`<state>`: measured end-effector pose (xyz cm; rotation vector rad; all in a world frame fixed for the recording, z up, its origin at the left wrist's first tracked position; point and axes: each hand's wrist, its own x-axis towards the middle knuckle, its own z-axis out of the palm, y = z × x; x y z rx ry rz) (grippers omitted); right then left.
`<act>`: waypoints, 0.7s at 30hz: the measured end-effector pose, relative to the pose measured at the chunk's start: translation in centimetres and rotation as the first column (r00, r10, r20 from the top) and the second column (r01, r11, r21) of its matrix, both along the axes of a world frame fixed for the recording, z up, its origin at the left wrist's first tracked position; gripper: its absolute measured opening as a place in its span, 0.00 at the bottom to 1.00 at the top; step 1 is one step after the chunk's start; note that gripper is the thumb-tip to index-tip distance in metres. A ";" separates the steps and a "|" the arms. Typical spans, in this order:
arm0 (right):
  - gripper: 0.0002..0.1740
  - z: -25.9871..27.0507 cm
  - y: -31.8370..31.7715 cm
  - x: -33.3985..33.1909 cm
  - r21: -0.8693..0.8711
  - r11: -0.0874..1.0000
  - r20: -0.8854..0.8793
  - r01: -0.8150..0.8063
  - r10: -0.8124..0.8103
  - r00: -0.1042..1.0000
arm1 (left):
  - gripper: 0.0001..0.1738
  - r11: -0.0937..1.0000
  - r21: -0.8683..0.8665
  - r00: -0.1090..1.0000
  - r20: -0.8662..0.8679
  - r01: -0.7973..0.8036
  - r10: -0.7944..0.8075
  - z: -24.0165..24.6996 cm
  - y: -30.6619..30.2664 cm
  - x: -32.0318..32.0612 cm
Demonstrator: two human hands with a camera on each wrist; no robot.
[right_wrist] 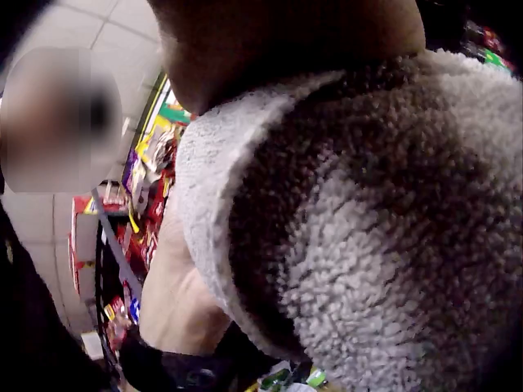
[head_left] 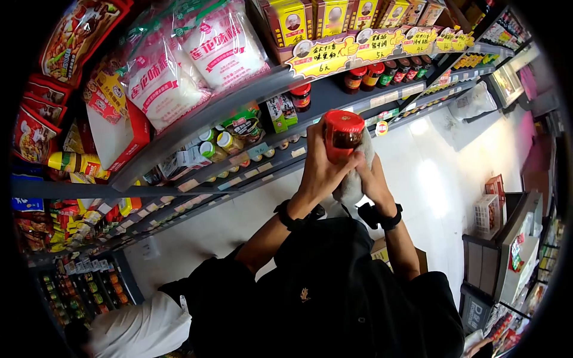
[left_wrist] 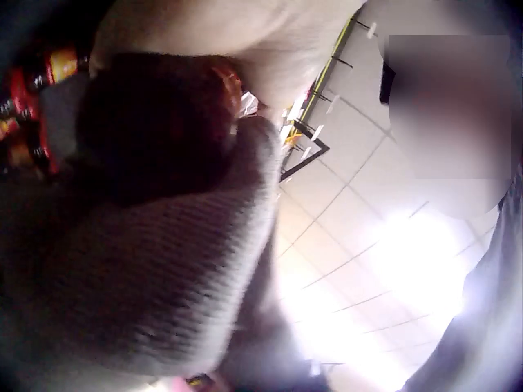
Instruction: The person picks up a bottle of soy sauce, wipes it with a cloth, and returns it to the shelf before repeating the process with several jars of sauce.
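In the head view, a jar (head_left: 346, 139) of dark red-brown content with a red lid (head_left: 344, 120) is up in front of the chest. My left hand (head_left: 323, 168) grips it from the left, thumb across its front. My right hand (head_left: 375, 180) holds a grey fleecy cloth (head_left: 351, 190) against the jar's right side. The cloth hangs below the jar between both hands. Close up in the left wrist view, the cloth (left_wrist: 172, 278) lies along the shadowed jar (left_wrist: 151, 122). In the right wrist view the cloth (right_wrist: 368, 212) fills much of the picture and hides the jar.
Shelves on the left carry white-and-pink bags (head_left: 164, 86), yellow boxes (head_left: 290, 22) and, lower, several red-lidded jars (head_left: 356, 77). A yellow price strip (head_left: 334, 56) edges the upper shelf. A person in a white shirt (head_left: 140, 325) is at lower left. Tiled floor (head_left: 430, 173) lies to the right.
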<state>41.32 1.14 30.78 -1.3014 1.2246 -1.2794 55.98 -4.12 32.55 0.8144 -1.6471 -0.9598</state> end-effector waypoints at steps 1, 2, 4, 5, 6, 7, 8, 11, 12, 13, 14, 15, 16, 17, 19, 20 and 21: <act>0.34 0.6 0.3 0.4 0.001 1.000 -0.007 0.006 -0.006 1.000 | 0.38 0.993 0.092 0.993 -0.104 0.072 -0.062 -0.1 -0.2 0.4; 0.32 1.3 0.7 1.1 0.021 1.000 -0.028 0.019 -0.018 0.999 | 0.38 0.971 0.181 0.971 -0.210 0.155 -0.115 -0.3 -0.3 0.9; 0.31 0.5 0.8 1.1 0.042 0.998 -0.053 0.043 -0.041 0.998 | 0.39 0.924 0.260 0.909 -0.380 0.282 -0.171 -0.4 -0.5 1.2; 0.29 -1.7 0.5 0.0 0.112 0.994 0.045 0.011 -0.016 0.999 | 0.40 0.929 0.165 0.901 -0.345 0.333 -0.262 -0.8 -0.6 1.6; 0.28 -2.9 0.6 -0.5 0.177 0.984 0.146 -0.027 0.001 0.989 | 0.41 0.920 0.070 0.888 -0.301 0.385 -0.348 -1.1 -0.6 1.7; 0.25 -1.8 0.9 0.5 0.002 0.998 -0.030 0.071 -0.070 0.997 | 0.43 0.933 -0.049 0.916 -0.182 0.355 -0.358 -1.4 -0.6 1.6; 0.26 -3.4 1.0 -1.1 0.031 0.993 0.154 -0.116 0.110 0.982 | 0.49 0.905 -0.294 0.951 0.073 0.308 -0.300 -0.4 -1.1 1.5; 0.37 -6.6 1.6 -4.2 0.221 0.956 0.274 -0.193 0.129 0.953 | 0.51 0.879 -0.358 0.942 0.236 0.314 -0.240 0.6 0.4 0.4; 0.37 -7.7 1.7 -4.6 0.224 0.957 0.274 -0.186 0.121 0.954 | 0.51 0.878 -0.356 0.940 0.234 0.319 -0.247 0.3 0.3 0.2; 0.37 -7.8 1.5 -4.5 0.058 0.992 0.224 -0.111 0.096 0.970 | 0.50 0.879 -0.356 0.937 0.259 0.316 -0.233 -0.5 -0.1 0.0; 0.36 -7.4 1.1 -4.2 -0.113 0.993 0.180 -0.039 0.059 0.982 | 0.50 0.879 -0.357 0.933 0.284 0.316 -0.220 -1.3 -0.6 -0.3; 0.35 -6.9 0.7 -4.2 0.020 0.994 0.240 0.106 -0.108 0.965 | 0.50 0.885 -0.375 0.953 0.229 0.276 -0.200 -2.2 -1.3 -0.6; 0.40 -6.1 0.2 -4.1 0.162 0.958 0.275 0.238 -0.275 0.921 | 0.49 0.923 -0.289 0.964 0.151 0.254 -0.219 -2.8 -1.7 -1.0; 0.39 -7.4 1.0 -6.5 0.323 0.915 0.149 0.240 -0.300 0.942 | 0.48 0.965 -0.181 0.980 0.082 0.191 -0.179 -4.0 -2.4 -1.3; 0.39 -8.3 2.9 -9.9 0.448 0.809 -0.084 0.380 -0.385 0.919 | 0.44 0.994 0.008 0.994 -0.013 0.107 -0.107 -5.9 -4.5 -2.0; 0.39 -8.0 3.8 -10.3 0.412 0.764 -0.185 0.497 -0.464 0.866 | 0.45 0.996 0.072 0.998 -0.024 0.052 -0.050 -6.5 -5.7 -2.4; 0.38 -10.5 5.2 -12.6 0.425 0.724 -0.231 0.543 -0.493 0.839 | 0.45 0.997 0.073 1.000 -0.015 -0.006 0.007 -7.2 -7.1 -3.0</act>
